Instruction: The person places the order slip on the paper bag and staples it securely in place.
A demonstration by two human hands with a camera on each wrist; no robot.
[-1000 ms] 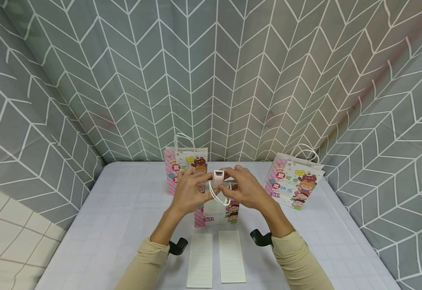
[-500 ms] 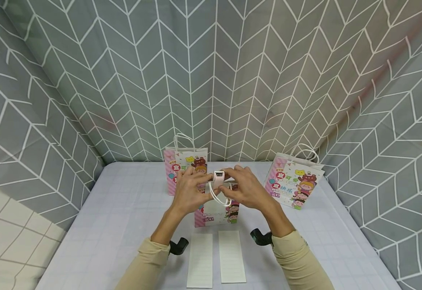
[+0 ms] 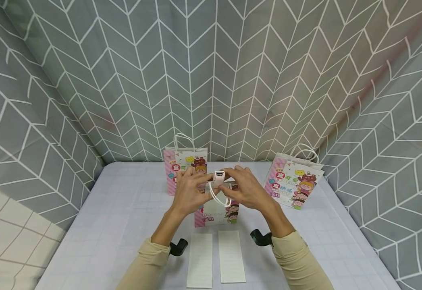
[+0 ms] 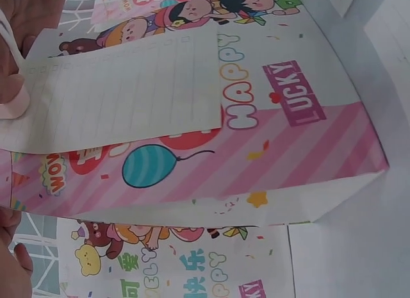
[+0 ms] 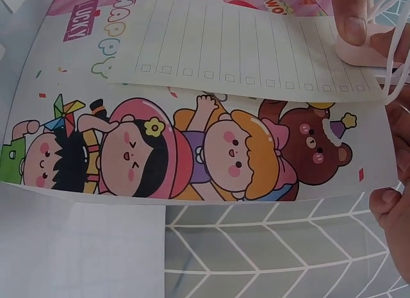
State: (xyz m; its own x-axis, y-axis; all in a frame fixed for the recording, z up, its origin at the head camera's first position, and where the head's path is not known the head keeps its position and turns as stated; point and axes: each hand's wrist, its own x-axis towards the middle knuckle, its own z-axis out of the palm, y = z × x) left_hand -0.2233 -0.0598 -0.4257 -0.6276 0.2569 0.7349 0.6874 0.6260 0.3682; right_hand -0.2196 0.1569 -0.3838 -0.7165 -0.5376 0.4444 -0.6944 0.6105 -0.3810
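Observation:
At the table's middle a paper gift bag [image 3: 199, 217] with cartoon figures and pink stripes stands upright. A cream checklist slip [image 5: 211, 48] lies flat against its front, near the top edge. Both my left hand [image 3: 190, 191] and my right hand [image 3: 245, 189] pinch a small pink stapler [image 3: 219, 177] between thumbs and fingers, at the bag's top edge over the slip. In the right wrist view a thumb [image 5: 351, 19] presses on the stapler's rounded pink end. White rope handles [image 3: 216, 197] loop forward between the hands. The staple itself is hidden.
Two matching gift bags stand behind, one at the back left [image 3: 169, 173] and one at the right [image 3: 292, 181]. Two cream paper pads [image 3: 200, 262] [image 3: 231, 257] lie near the front of the white-covered table [image 3: 116, 225]. A patterned curtain [image 3: 211, 80] surrounds the table.

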